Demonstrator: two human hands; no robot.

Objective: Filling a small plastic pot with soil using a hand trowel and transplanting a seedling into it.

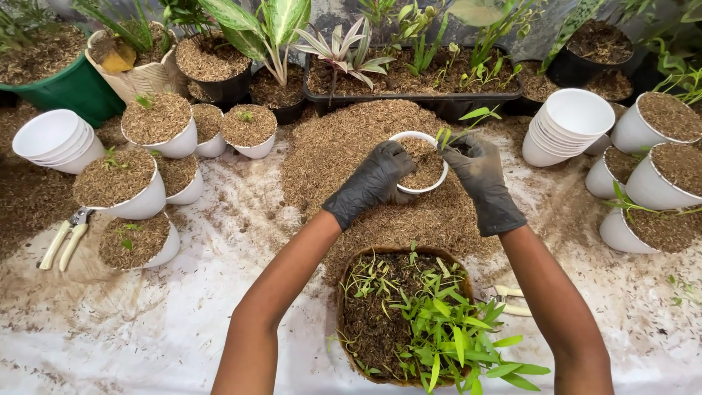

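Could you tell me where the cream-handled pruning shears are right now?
In the head view, the cream-handled pruning shears lie at far left on the white sheet, beside the filled white pots.

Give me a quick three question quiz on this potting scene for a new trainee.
1. True or false: both hands wear dark gloves.
2. Which hand pinches the small green cutting over the white pot? A) left hand B) right hand C) neither
3. What lies on the sheet to the left, beside the filled pots?

Key
1. True: the left hand and the right hand are both in dark gloves.
2. B: the right hand holds the cutting at the rim, while the left hand cups the pot's side.
3. A pair of pruning shears with pale handles.
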